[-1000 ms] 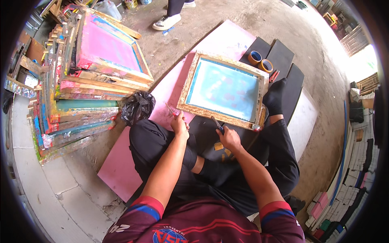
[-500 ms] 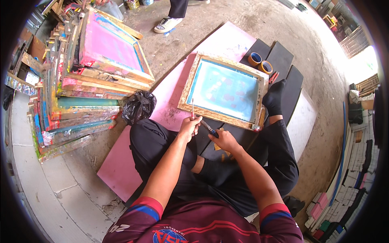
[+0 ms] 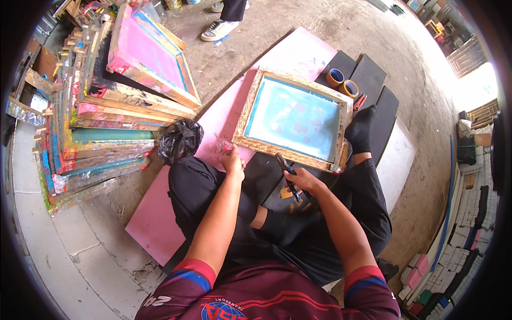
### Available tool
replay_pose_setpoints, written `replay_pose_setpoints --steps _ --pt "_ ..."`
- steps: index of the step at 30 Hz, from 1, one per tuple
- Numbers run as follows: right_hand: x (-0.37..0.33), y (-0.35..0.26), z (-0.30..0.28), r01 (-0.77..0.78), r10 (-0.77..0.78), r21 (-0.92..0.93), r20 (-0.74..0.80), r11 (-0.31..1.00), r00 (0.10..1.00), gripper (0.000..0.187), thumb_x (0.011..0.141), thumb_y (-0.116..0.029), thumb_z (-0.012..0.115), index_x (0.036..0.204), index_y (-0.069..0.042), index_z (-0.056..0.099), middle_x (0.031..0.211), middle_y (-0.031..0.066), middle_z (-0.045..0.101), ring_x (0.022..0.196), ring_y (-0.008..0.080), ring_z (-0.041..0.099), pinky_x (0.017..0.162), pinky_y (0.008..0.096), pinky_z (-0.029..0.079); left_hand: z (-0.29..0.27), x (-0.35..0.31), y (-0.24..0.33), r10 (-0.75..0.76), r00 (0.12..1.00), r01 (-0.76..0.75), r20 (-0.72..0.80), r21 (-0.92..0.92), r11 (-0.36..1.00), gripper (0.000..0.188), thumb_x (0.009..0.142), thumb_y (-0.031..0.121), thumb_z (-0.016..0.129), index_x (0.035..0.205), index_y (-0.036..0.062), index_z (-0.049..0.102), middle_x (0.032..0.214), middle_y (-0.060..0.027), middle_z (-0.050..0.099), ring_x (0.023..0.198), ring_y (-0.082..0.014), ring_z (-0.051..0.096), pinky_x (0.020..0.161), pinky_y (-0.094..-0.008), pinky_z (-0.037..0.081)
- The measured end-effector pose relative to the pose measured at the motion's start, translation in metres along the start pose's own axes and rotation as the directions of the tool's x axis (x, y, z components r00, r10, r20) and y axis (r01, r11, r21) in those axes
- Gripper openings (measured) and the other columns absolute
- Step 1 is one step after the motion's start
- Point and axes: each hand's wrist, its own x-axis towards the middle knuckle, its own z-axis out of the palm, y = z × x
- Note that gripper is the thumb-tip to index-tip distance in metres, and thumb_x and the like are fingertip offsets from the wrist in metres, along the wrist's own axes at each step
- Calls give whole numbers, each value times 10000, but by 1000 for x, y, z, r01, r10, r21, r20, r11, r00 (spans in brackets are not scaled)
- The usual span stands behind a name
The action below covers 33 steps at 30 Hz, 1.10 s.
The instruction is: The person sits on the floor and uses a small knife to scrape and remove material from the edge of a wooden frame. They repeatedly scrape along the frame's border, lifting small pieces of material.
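A wooden screen-printing frame (image 3: 248,112) with blue-edged, pale blue mesh lies flat before me. Just off its near left corner, my left hand (image 3: 233,164) is closed with fingertips pinched; a bit of red shows there, but what it holds is unclear. My right hand (image 3: 305,180) grips dark-handled pliers (image 3: 282,162), their head pointing up and left beside the frame's near edge. Small brownish scraps (image 3: 286,193) lie on the dark board below the pliers. My sock-covered foot (image 3: 360,128) rests against the frame's right side.
Paint-stained screen frames (image 3: 114,151) are stacked at left; another person's hand (image 3: 137,2) is at the top one, which has pink mesh (image 3: 146,53). A black plastic bag (image 3: 181,140), two tape rolls (image 3: 335,78) and a red-handled tool (image 3: 360,101) lie around. Another person's shoe (image 3: 218,30) stands beyond.
My left hand has moved left and slightly up, away from the pliers. My right hand has shifted slightly right, its pliers turned more upright. The stack's top frame is tilted up more.
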Motion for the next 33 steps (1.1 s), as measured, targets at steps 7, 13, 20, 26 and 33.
replay_pose_setpoints --steps 7,13,20,26,33 --pt "8 -4 3 -12 12 -24 1 1000 1000 496 1024 -454 549 895 16 637 774 81 686 716 191 727 551 338 551 3 2 6 -85 988 66 -128 -143 988 338 994 426 647 828 160 519 651 42 479 442 -104 424 414 -265 326" --pt "8 -19 3 -27 20 -163 -45 986 999 492 1009 -443 565 893 30 640 816 138 710 712 224 732 584 374 559 4 1 5 -72 990 53 -118 -153 987 309 990 409 646 849 151 550 675 32 512 438 -109 438 419 -260 331" --pt "9 -7 11 -25 -301 -721 -320 692 898 506 988 -486 574 1023 15 642 893 249 719 876 419 711 779 514 561 5 -4 -1 -71 995 68 -63 -53 996 292 1000 440 611 945 157 568 759 37 513 492 -100 442 460 -276 343" --pt "17 11 19 -37 -344 -696 -400 717 849 458 970 -473 604 1011 -18 632 861 257 708 887 453 692 803 530 550 2 -3 -8 -104 994 102 -24 -76 992 291 992 402 638 868 152 554 677 32 522 444 -108 462 397 -273 327" --pt "3 25 15 86 -428 -676 -357 731 830 459 967 -478 606 1023 -25 649 808 251 702 821 448 695 751 546 546 4 -31 2 -113 949 63 295 173 983 301 941 381 712 906 89 650 693 15 577 416 -67 448 364 -244 324"
